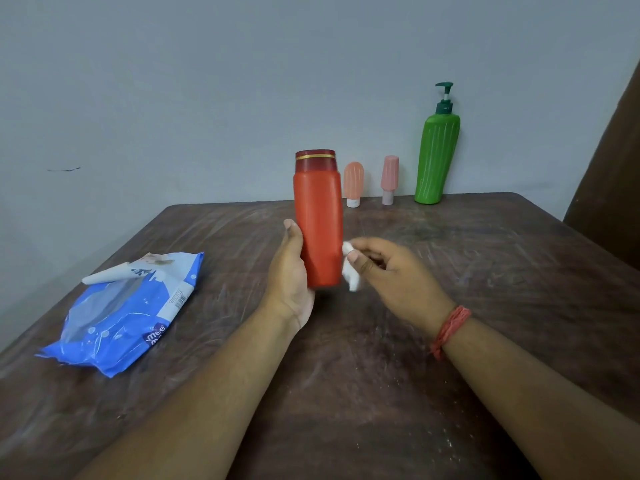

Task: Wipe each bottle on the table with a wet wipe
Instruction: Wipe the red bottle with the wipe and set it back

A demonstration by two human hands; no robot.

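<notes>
Above scuffed brown table (485, 271), left hand (289, 271) grips red bottle (318, 220); right hand (391, 268) seemingly pinches wipe (351, 275).

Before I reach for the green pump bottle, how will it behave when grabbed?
The green pump bottle stands tall on a narrow base near the table's far edge, so it may tip if nudged high. Its glossy ribbed plastic looks rigid, perhaps slick against a wet wipe. The pump head would likely give, so grip the body.
</notes>
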